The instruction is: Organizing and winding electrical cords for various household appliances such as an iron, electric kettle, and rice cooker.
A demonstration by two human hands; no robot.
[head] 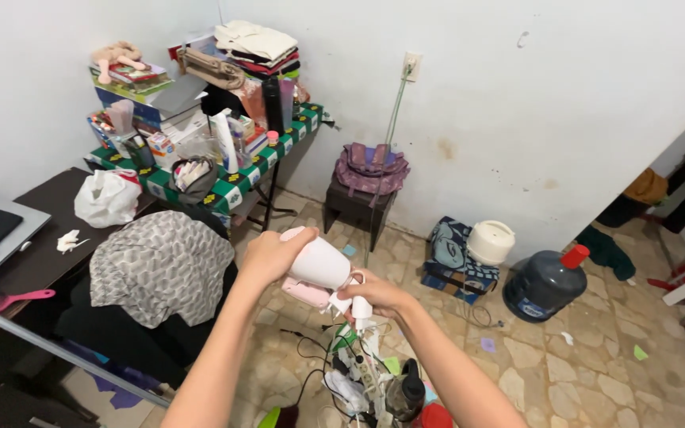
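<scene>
Left hand [267, 257] closed around barrel of pale pink hair dryer [319, 268], held mid-air above floor cables [334, 361]. Right hand [378, 295] gripping dryer handle, fingers curled. Patterned cloth [160, 265] to left.

Two hands were up, the left hand [267, 255] and the right hand [378, 292], both wrapped around one white and pink hair dryer [319, 269]. One big water jug [545, 284] with a red cap sat on the floor, one white rice cooker [491, 241] near it, one purple backpack [371, 168] on one dark stool [356, 210]. There was one white plastic bag [106, 198] on the desk, one pink comb [17, 299], one patterned cloth [160, 265] over one chair, and one wall socket [411, 65].
</scene>
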